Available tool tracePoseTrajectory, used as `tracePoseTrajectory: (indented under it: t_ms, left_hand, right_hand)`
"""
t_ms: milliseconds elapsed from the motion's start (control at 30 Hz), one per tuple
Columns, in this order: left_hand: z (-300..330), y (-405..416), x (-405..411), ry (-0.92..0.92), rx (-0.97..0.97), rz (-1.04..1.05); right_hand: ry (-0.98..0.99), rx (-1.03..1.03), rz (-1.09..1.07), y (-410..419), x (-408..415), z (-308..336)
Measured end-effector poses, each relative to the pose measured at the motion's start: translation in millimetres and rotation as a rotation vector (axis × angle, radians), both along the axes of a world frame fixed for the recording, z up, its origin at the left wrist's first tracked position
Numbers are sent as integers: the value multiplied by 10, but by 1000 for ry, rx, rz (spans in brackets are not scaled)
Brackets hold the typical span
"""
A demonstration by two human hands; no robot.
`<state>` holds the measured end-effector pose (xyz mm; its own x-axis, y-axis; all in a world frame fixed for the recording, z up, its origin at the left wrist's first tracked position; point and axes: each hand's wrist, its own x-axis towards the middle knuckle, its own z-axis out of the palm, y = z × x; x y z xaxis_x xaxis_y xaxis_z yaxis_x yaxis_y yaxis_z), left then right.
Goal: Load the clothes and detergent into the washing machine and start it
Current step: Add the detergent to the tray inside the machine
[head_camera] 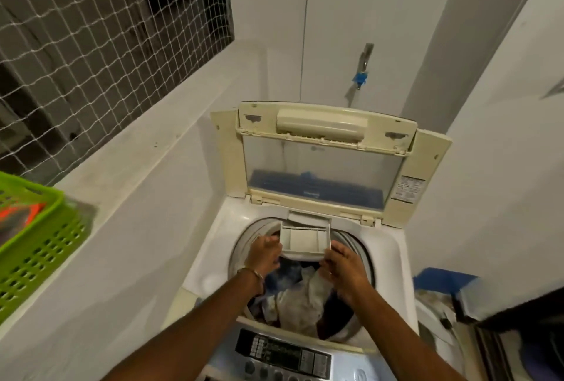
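Note:
A white top-loading washing machine [210,261] stands below me with its cream lid [323,164] folded up against the wall. Blue and white clothes [300,289] fill the drum. The white detergent drawer [305,240] is pulled out over the drum from the back rim. My left hand [264,254] holds the drawer's left front corner. My right hand [343,264] grips its right front corner from below. The control panel [283,353] with buttons and a dark display lies at the near edge.
A green plastic basket [36,246] with orange-and-dark items sits on the white ledge at the left, under a netted window [106,45]. A tap with a blue fitting [363,69] is on the back wall. Blue and dark objects [488,298] crowd the right side.

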<state>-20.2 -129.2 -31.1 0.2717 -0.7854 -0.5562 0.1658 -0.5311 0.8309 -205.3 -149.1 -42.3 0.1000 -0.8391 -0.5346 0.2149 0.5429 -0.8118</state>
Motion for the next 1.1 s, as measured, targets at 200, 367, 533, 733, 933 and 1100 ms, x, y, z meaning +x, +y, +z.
tracePoseTrajectory:
  t_ms: [200, 367, 533, 733, 933, 1100]
  left_hand:
    - [-178, -367, 84, 27, 60, -42]
    - [-378, -629, 196, 49, 85, -110]
    - [-603, -790, 276, 41, 116, -182]
    - [-772, -869, 303, 59, 114, -185]
    - [-844, -927, 354, 90, 107, -168]
    - [-884, -983, 372, 94, 96, -167]
  right_hand:
    - [3, 42, -24, -274, 55, -115]
    - [-10, 64, -27, -457, 112, -295]
    - [2, 109, -76, -550, 136, -464]
    - [30, 133, -132, -592, 169, -556]
    - [45, 122, -142, -648, 219, -588]
    - [64, 106, -132, -687, 238, -619]
